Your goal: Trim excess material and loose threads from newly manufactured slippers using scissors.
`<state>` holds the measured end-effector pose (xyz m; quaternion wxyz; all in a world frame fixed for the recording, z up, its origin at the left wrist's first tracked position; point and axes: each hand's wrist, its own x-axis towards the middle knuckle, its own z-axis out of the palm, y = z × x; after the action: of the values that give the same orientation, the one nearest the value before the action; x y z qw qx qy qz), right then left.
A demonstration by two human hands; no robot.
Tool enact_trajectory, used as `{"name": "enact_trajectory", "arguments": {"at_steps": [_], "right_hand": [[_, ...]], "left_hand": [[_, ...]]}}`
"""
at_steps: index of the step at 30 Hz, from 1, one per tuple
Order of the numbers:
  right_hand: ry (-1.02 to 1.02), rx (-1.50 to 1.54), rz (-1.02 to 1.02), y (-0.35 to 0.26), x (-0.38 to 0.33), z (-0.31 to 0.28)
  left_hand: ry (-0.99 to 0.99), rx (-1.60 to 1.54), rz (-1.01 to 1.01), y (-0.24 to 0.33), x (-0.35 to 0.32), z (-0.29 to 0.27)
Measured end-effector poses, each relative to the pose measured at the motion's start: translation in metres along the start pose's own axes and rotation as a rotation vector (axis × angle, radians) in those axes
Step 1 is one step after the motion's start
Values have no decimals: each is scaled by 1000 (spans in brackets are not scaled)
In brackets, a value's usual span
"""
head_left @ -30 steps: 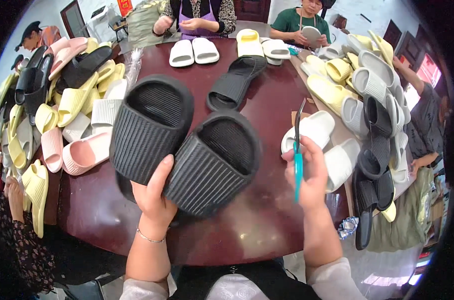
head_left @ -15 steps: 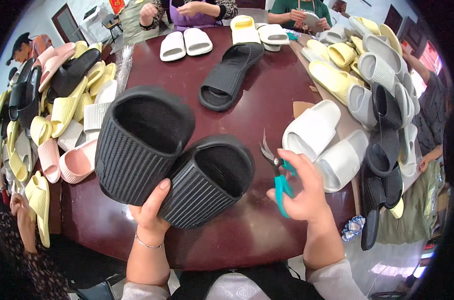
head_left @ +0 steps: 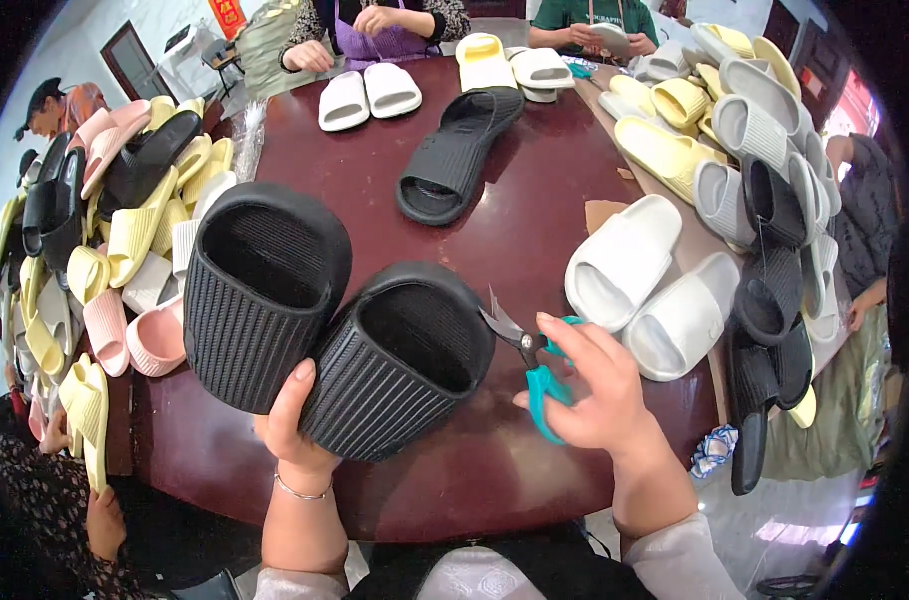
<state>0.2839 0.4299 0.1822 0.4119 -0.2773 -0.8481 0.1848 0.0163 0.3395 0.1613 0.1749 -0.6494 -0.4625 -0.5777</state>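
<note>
My left hand [head_left: 297, 425] grips a pair of black ribbed slide sandals, its thumb pressed between them. The left black slide [head_left: 250, 350] and the right black slide [head_left: 390, 385] both have their foot openings tilted up toward me. In my right hand [head_left: 600, 390] is a pair of scissors [head_left: 545, 385] with teal handles, my fingers through the loops. The scissor blades are parted, and their tips come up to the rim of the right slide; whether they touch it I cannot tell.
A black slide [head_left: 445, 165] lies farther back on the dark red table [head_left: 535, 250]. White slides [head_left: 625, 265] rest at right. Mixed slides are heaped at the left [head_left: 125, 230] and right [head_left: 745, 130]. Co-workers stand or sit around the table; one person's hand [head_left: 105, 525] holds a yellow slide [head_left: 85, 410].
The scissors have moved left toward the right black slide. Both held slides have shifted slightly left and turned a little. At far left, a co-worker's hand now shows lower on the yellow slide.
</note>
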Motion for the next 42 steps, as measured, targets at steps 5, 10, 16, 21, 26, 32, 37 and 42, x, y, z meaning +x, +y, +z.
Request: {"name": "enact_trajectory", "arguments": {"at_steps": [5, 10, 16, 21, 26, 32, 37, 42], "right_hand": [[-61, 87, 25, -2, -2, -4], [-63, 44, 111, -7, 0, -12], [-8, 72, 107, -6, 5, -14], [-86, 21, 111, -4, 5, -16], [-123, 46, 154, -1, 0, -16], [24, 54, 87, -3, 1, -13], [40, 35, 53, 1, 3, -10], [-10, 38, 129, -3, 2, -11]], "left_hand": [[18, -153, -99, 1, -2, 2], [17, -122, -74, 2, -4, -3], [-8, -20, -11, 7, 0, 1], [-4, -122, -61, 9, 2, 2], [-101, -43, -37, 11, 2, -2], [-290, -28, 10, 23, 21, 0], [-329, -37, 168, 26, 20, 10], [-333, -50, 177, 28, 22, 10]]}}
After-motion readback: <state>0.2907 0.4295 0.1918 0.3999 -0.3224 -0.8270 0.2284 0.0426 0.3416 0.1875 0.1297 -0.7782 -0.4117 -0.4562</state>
